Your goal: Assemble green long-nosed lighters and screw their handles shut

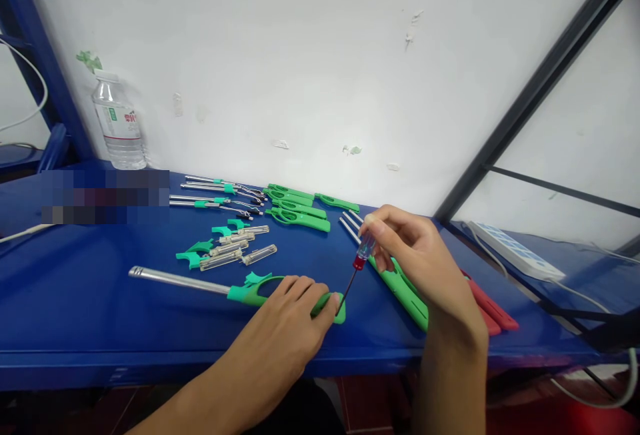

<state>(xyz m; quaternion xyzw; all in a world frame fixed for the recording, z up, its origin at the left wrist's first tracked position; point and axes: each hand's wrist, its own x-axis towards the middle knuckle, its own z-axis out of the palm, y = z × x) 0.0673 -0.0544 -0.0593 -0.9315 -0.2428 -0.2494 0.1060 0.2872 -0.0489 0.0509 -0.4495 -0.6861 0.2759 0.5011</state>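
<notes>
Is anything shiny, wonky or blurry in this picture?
Head view: the metal tube on the green lighter shines, and the white wall glows softly; head view: the dark post leans, maybe partly from a wide lens; head view: the screwdriver looks fairly clear, but a patch of blocky squares hides what is at far left.

table [150, 315] painted proper blue, lighter [250, 296] done up in bright green, tube [180, 279] finished silver, screwdriver [359, 263] ringed in red, clips [203, 247] moulded in teal, wall [300, 55] painted white, power strip [517, 248] checked pale blue-and-white
</notes>
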